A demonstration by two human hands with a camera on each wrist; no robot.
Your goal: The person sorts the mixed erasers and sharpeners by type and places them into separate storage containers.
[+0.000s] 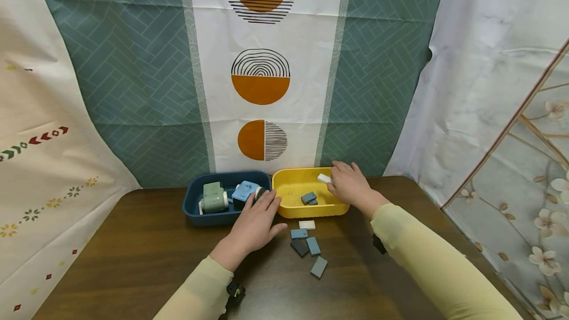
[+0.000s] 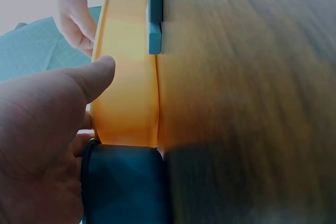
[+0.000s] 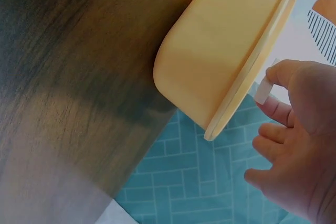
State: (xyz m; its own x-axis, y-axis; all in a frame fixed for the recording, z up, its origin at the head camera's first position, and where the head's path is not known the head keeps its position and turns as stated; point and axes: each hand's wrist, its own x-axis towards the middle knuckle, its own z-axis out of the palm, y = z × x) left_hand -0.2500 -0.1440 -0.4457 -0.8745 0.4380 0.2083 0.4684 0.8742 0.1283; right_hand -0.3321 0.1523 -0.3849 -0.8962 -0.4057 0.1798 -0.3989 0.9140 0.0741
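Over the yellow bin [image 1: 311,213], my right hand [image 1: 352,185] pinches a small white block [image 1: 324,178] between thumb and fingertip. The right wrist view also shows that white block [image 3: 264,92], just beyond the bin's rim. My left hand [image 1: 254,225] lies with extended fingers at the near side where the dark blue bin [image 1: 206,220] and yellow bin meet, its thumb apart from the fingers. Nothing is gripped in it. Inside the yellow bin are blue-grey blocks [image 1: 308,197]. On the table in front lie another white block [image 1: 306,224], blue blocks [image 1: 313,246], a black block [image 1: 300,247] and a grey block [image 1: 318,267].
In the dark blue bin lie a green toy-like object [image 1: 214,197] and a blue one [image 1: 245,191], partly behind my left fingers. Both bins stand side by side at the back of the brown wooden table [image 1: 146,260], against a patterned cloth [image 1: 146,63].
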